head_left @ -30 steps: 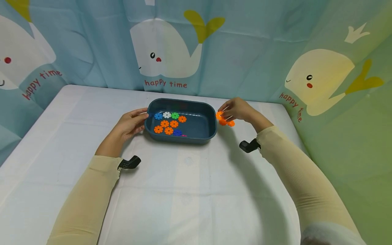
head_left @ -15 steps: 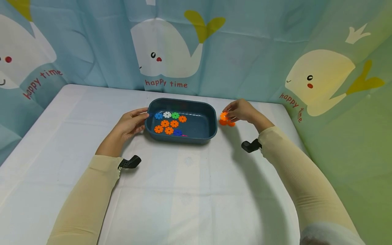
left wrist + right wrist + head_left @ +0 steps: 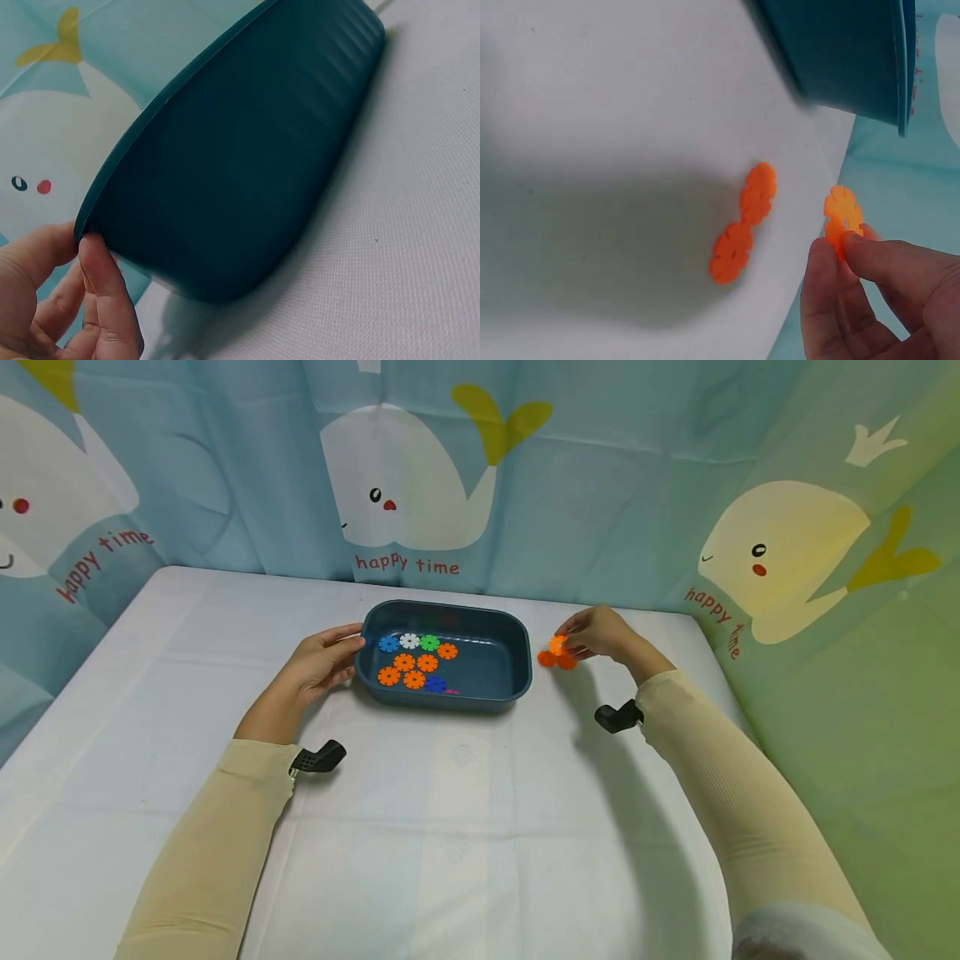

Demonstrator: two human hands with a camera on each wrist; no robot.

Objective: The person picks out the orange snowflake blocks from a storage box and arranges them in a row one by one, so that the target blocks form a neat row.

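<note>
My left hand (image 3: 322,662) pinches the left rim of a dark teal plastic basin (image 3: 491,670), thumb and forefinger at the edge in the left wrist view. Inside it lie several notched snowflake discs: orange ones (image 3: 414,680), a light blue one (image 3: 388,644), a white one (image 3: 408,642), a green one (image 3: 428,643) and a dark blue one (image 3: 435,684). To the right of the basin, my right hand (image 3: 600,633) pinches an orange snowflake disc (image 3: 843,210) between thumb and fingers. Two more orange discs (image 3: 758,193) lie side by side on the table below it.
A white cloth covers the table (image 3: 465,827). Behind it hangs a blue curtain (image 3: 600,510) printed with whales. Black camera mounts (image 3: 318,757) stick out from both sleeves. A small pink piece (image 3: 452,692) shows at the basin's front wall.
My right hand has moved slightly right, away from the basin, with the orange snowflake disc still pinched. The left hand and the basin have stayed in place.
</note>
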